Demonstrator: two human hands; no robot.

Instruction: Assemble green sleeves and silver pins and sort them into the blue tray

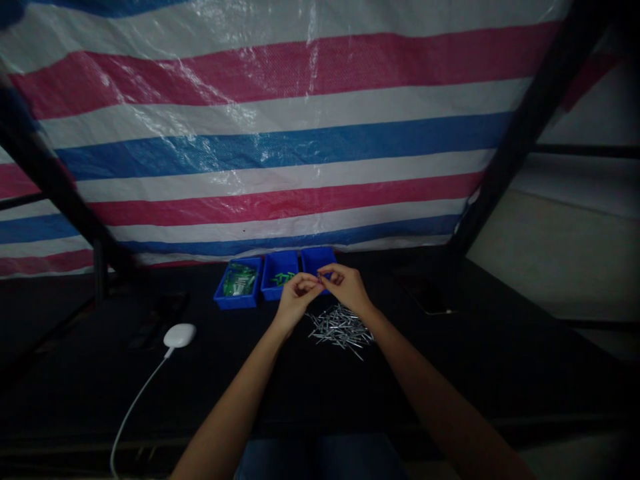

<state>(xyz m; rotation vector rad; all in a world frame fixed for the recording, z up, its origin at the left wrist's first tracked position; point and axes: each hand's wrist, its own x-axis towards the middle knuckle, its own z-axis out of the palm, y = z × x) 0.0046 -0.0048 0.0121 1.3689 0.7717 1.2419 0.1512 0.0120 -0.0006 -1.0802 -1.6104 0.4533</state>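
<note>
My left hand (296, 298) and my right hand (349, 288) meet fingertip to fingertip in front of the blue bins. Both are closed in a pinch; whatever sits between the fingers is too small and dark to name. Just below them on the black table lies a loose pile of thin silvery metal pins, like nails or screws (340, 328). Behind my left hand, the middle blue bin (267, 293) contains small green plastic pieces (283, 277). My hands partly cover the right blue bin (319, 255), and its contents are hidden.
The left blue bin (236, 303) holds clear bags with green pieces (239, 280). A white rounded device (180, 335) with a white cable (131, 403) lies at left. A dark flat object (425, 293) rests at right. Striped sheeting (280, 153) hangs behind the black table (320, 393).
</note>
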